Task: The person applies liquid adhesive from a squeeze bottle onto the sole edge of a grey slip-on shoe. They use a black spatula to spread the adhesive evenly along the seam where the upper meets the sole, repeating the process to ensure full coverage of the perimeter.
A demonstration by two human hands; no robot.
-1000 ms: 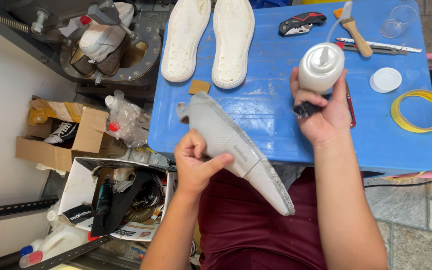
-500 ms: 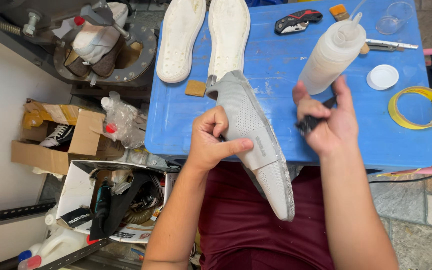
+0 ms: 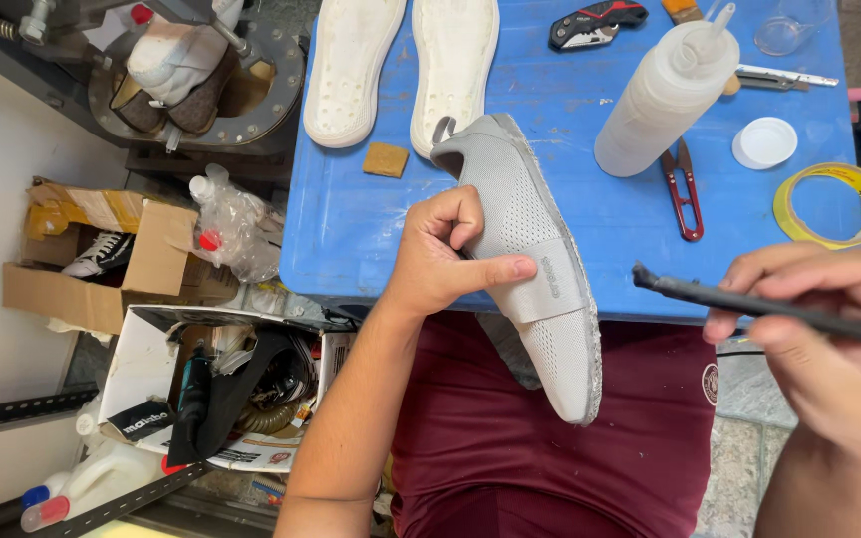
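My left hand (image 3: 447, 261) grips a grey knit shoe upper (image 3: 535, 261) by its side, heel toward the blue table (image 3: 351, 229) and toe pointing down over my lap. My right hand (image 3: 829, 339) holds a thin dark brush (image 3: 739, 299) by its handle, its tip pointing left toward the shoe and a short gap from it. A white squeeze bottle of glue (image 3: 662, 100) stands on the table beyond, untouched.
Two white soles (image 3: 401, 65) lie at the table's far edge beside a small tan block (image 3: 386, 159). Red snips (image 3: 685, 189), a white lid (image 3: 764, 142), a yellow tape roll (image 3: 831, 204) and a utility knife (image 3: 595, 22) lie to the right. Open cardboard boxes (image 3: 102, 259) sit on the floor at the left.
My right hand set the glue bottle down on the table and drew back to the right with the brush. My left hand turned the shoe upright, closer to the table.
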